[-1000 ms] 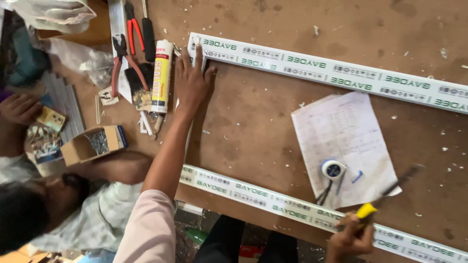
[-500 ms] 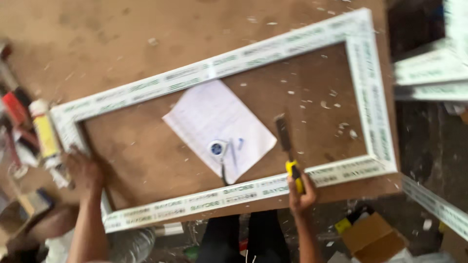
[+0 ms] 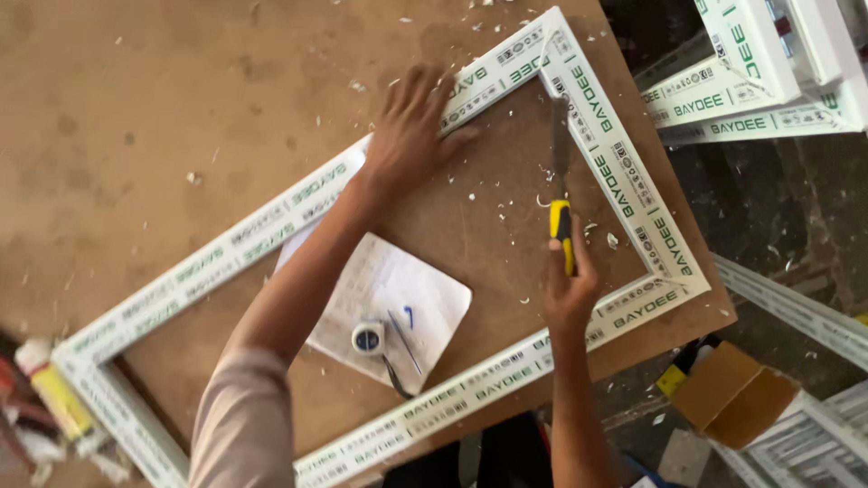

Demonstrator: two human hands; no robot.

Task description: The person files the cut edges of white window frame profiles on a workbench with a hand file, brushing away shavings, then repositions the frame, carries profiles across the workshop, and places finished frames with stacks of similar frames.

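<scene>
Head view: white plastic window frame (image 3: pixel 624 176) lies flat on the brown tabletop (image 3: pixel 163 108), its far right corner near the tabletop's far right edge. Left hand (image 3: pixel 411 136) is spread flat, palm down, pressing the frame's far rail just left of that corner. Right hand (image 3: pixel 568 280) is closed around the yellow-and-black handle of a chisel (image 3: pixel 561 181); the blade points away from the person, tip just inside the far right corner, alongside the right rail. White shavings (image 3: pixel 542 199) are scattered around the blade. A sheet of paper (image 3: pixel 398 303) with a small tape measure (image 3: pixel 367 339) and a pen lies inside the frame, near the left forearm. More white frame profiles (image 3: pixel 750 63) sit off the tabletop to the far right; a cardboard box (image 3: pixel 728 393) is below on the floor.

Risks, as a judgement: the blade could slip along the rail toward the left fingers, which rest near the corner; too much force could gouge the profile; the frame could slide if the palm pressure eases.
</scene>
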